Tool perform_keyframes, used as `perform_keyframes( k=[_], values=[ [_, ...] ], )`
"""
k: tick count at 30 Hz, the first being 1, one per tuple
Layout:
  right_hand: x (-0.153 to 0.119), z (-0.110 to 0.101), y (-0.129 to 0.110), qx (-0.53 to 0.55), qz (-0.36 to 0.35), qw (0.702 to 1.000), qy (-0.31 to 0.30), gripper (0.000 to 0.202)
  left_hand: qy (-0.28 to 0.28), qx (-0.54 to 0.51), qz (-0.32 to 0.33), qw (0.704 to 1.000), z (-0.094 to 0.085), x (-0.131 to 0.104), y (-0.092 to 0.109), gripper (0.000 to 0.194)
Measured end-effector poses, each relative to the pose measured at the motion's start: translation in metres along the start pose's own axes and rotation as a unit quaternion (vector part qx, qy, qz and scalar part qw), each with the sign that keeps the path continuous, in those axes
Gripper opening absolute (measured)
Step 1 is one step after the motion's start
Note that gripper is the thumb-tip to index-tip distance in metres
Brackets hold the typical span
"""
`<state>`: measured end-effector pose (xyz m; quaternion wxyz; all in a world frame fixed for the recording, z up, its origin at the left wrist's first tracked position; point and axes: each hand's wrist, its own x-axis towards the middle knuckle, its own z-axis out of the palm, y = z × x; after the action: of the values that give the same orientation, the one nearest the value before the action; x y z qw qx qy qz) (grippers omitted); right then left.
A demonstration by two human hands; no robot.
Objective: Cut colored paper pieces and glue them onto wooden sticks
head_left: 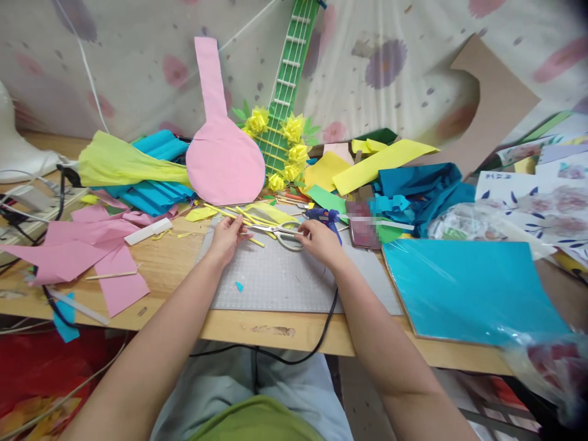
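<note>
Over the grey cutting mat [294, 288], my right hand [321, 245] is closed at the handles of a pair of scissors [288, 236], whose blades point left. My left hand [226, 241] pinches a thin yellow stick [257, 242] close to the blade tips; the fingers hide part of it. More thin yellow sticks [245, 214] lie crossed behind the blades. Just beyond my right hand rests a blue glue gun [324, 215]. A small blue paper scrap [239, 286] is on the mat.
A pink paper guitar shape [225, 162] and a green one with yellow flowers [280, 138] lean at the back. Pink paper [87, 242] lies left; a phone [362, 229] and blue board [468, 288] lie right. A black cable [328, 327] hangs over the table edge.
</note>
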<state>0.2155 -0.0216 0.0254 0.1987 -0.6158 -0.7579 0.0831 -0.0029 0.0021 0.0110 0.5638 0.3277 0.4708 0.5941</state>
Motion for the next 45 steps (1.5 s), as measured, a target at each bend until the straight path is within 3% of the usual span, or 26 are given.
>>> perform_keyframes(
  k=[6,12,18,21,23,28,33,37,45],
  values=[
    [0.004,0.021,-0.005,-0.057,-0.078,0.995,0.021,0.027,0.004,0.043,0.051,0.998,0.000,-0.001,-0.002,0.020],
    [0.008,0.024,-0.011,-0.096,-0.079,0.992,0.006,0.032,0.005,0.048,0.052,0.997,0.000,0.000,-0.003,0.017],
    [0.004,0.008,-0.006,-0.014,-0.049,0.999,-0.012,0.031,0.026,-0.070,-0.002,0.997,-0.003,0.000,0.005,0.007],
    [0.002,0.003,-0.003,0.061,-0.013,0.998,-0.019,0.029,0.002,-0.137,-0.042,0.990,-0.004,0.000,0.009,0.007],
    [0.003,0.005,-0.006,0.076,-0.001,0.997,0.008,0.027,-0.022,-0.175,-0.085,0.981,-0.004,-0.001,0.011,0.010],
    [0.003,0.018,-0.026,0.030,-0.059,0.995,0.081,0.031,-0.073,-0.228,-0.178,0.955,-0.002,-0.003,0.013,0.014],
    [-0.001,0.026,-0.044,-0.015,-0.110,0.990,0.083,0.031,-0.096,-0.233,-0.203,0.946,-0.002,-0.005,0.013,0.015],
    [-0.002,0.025,-0.045,-0.040,-0.113,0.989,0.091,0.029,-0.138,-0.245,-0.243,0.928,-0.003,-0.007,0.013,0.016],
    [-0.003,0.025,-0.047,-0.049,-0.123,0.988,0.081,0.032,-0.126,-0.228,-0.236,0.936,-0.004,-0.006,0.012,0.017]
  ],
)
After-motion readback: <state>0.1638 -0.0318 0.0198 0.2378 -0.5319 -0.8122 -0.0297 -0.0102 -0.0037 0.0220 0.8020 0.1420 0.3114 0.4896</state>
